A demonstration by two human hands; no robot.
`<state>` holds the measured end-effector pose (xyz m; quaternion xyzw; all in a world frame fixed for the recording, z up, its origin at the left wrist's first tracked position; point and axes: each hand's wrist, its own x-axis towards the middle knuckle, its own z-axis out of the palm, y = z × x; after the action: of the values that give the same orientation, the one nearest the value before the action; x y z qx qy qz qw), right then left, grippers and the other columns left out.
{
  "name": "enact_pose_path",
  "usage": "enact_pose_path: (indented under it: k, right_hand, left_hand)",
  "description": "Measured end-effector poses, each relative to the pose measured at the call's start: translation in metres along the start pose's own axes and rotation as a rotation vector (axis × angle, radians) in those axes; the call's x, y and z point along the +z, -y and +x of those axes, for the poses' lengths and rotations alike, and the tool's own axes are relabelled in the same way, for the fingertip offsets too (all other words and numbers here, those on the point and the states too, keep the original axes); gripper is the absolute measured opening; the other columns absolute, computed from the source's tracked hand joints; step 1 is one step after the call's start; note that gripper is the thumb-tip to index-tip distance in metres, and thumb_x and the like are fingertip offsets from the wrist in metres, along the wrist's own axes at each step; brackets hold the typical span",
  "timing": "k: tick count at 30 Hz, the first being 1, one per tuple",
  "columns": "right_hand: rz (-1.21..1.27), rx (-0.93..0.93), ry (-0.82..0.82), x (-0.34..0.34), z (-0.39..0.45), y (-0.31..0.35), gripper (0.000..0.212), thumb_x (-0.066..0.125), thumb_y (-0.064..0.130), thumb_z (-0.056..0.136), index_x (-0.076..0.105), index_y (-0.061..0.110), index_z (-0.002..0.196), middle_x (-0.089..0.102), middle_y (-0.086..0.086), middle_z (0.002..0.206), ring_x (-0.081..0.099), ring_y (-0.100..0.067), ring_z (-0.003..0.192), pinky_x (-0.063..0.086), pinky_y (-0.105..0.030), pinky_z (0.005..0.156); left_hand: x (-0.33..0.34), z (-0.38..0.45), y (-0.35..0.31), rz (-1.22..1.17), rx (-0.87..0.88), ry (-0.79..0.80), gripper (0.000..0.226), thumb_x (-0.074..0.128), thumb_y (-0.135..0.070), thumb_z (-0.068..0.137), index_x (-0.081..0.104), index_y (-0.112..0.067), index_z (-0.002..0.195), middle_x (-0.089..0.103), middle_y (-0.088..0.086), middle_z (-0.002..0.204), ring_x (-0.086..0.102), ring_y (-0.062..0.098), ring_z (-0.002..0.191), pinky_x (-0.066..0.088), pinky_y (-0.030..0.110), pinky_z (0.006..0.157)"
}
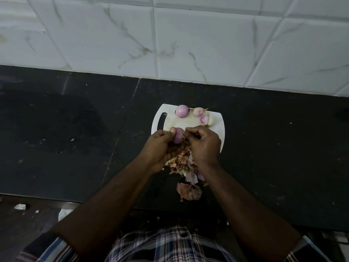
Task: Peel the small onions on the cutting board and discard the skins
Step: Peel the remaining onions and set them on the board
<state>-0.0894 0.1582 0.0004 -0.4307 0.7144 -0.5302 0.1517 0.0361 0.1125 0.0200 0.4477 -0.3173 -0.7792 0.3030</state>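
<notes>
A small white cutting board [186, 122] lies on the dark counter. Three small purple onions rest along its far edge: a round peeled one [182, 111], one with a dry tip [198, 111], and one [205, 119] at the right. My left hand [160, 146] grips another purple onion [178, 136] above the board's near edge. My right hand [204, 143] pinches the skin at that onion's right side. A heap of brown and pink skins [184, 163] lies under both hands, spilling off the board toward me.
The black stone counter [75, 129] runs left and right, backed by a white marbled tile wall [170, 44]. A large loose skin [189, 191] lies near the counter's front edge. My checked shirt shows at the bottom.
</notes>
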Motion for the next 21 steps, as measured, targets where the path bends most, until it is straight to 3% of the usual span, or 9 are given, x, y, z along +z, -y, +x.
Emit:
enact_pose_path:
  k: [3,6,10,14,16,21]
  right_hand:
    - [-0.032,0.059,0.100,-0.005,0.003,-0.004,0.012,0.074,0.012,0.087,0.078,0.014,0.098,0.074,0.009,0.092,0.068,-0.005,0.090,0.057,-0.029,0.086]
    - [-0.126,0.053,0.289,-0.015,0.005,-0.006,0.019,0.064,0.018,0.095,0.075,0.015,0.110,0.075,0.001,0.107,0.068,-0.012,0.102,0.055,-0.035,0.093]
    - [-0.421,-0.009,0.553,-0.017,0.005,0.004,0.030,0.052,0.037,0.100,0.067,0.014,0.113,0.072,-0.003,0.100,0.065,-0.019,0.093,0.053,-0.037,0.080]
    - [-0.732,-0.023,0.696,-0.015,0.016,0.006,0.024,0.044,0.026,0.102,0.059,0.014,0.116,0.068,-0.008,0.104,0.064,-0.023,0.093,0.054,-0.040,0.082]
    - [-0.739,-0.050,0.716,-0.017,0.017,0.005,0.023,0.043,0.025,0.103,0.059,0.014,0.115,0.067,-0.007,0.104,0.062,-0.021,0.090,0.051,-0.037,0.078]
    - [-0.751,-0.195,0.551,-0.010,0.011,0.004,0.026,0.041,0.028,0.103,0.062,0.014,0.104,0.068,-0.006,0.096,0.063,-0.024,0.086,0.045,-0.034,0.070]
  left_hand:
    - [-0.001,0.000,0.004,-0.005,-0.026,-0.002,0.021,0.053,-0.024,0.105,0.058,-0.007,0.117,0.072,0.011,0.098,0.074,0.017,0.072,0.058,0.027,0.061]
    - [-0.006,0.001,0.004,0.044,-0.017,0.014,0.025,0.047,-0.023,0.107,0.064,-0.018,0.124,0.073,0.009,0.103,0.075,0.016,0.077,0.058,0.028,0.064]
    - [-0.008,0.004,0.002,0.174,-0.006,0.069,0.027,0.048,-0.022,0.107,0.064,-0.010,0.125,0.072,0.010,0.104,0.074,0.017,0.085,0.059,0.028,0.070]
    - [-0.008,0.005,0.001,0.261,-0.023,0.123,0.024,0.053,-0.016,0.104,0.062,-0.005,0.124,0.069,0.012,0.100,0.072,0.019,0.085,0.058,0.029,0.072]
    - [-0.009,0.005,0.000,0.282,-0.017,0.136,0.024,0.053,-0.015,0.104,0.062,-0.007,0.125,0.070,0.013,0.102,0.073,0.020,0.088,0.059,0.030,0.074]
    - [-0.011,0.010,0.000,0.320,0.024,0.072,0.024,0.052,-0.014,0.104,0.069,-0.011,0.121,0.071,0.018,0.110,0.072,0.026,0.097,0.060,0.038,0.083]
